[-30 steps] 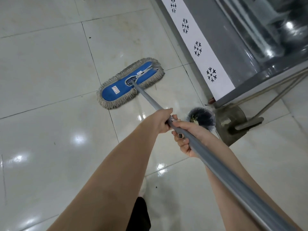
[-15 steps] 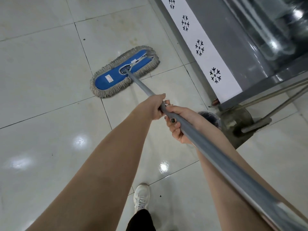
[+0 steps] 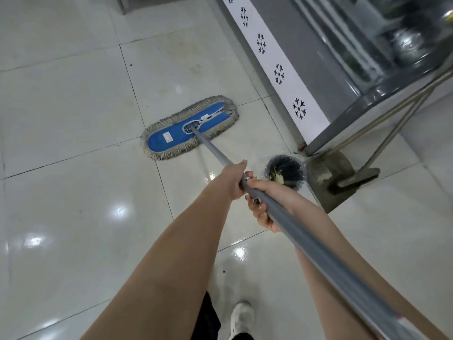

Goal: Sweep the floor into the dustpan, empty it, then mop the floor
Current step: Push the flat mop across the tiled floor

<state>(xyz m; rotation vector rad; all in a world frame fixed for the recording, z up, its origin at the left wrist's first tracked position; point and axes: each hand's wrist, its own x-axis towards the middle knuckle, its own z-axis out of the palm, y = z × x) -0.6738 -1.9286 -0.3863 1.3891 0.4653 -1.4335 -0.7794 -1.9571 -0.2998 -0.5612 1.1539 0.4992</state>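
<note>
We find the left hand (image 3: 232,179) and right hand (image 3: 268,202), fingers (image 3: 260,211) curled round the mop handle (image 3: 301,238), with the mop head (image 3: 190,128) flat on the floor (image 3: 73,192) near the bin (image 3: 286,170); we advise even pressure and overlapping strokes.

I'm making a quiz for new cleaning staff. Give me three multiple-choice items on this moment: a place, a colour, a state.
1. Where is the bin? A. on a shelf B. on a chair C. on the floor by the display cabinet's corner
2. The mop head's top is: A. blue B. red C. green
3. The mop handle is: A. lying loose B. gripped by both hands C. gripped by one hand
Key: C, it stands on tiles at the cabinet's end; A, blue inside a grey fringe; B, left hand ahead of right hand, both wrapped round it.
</note>
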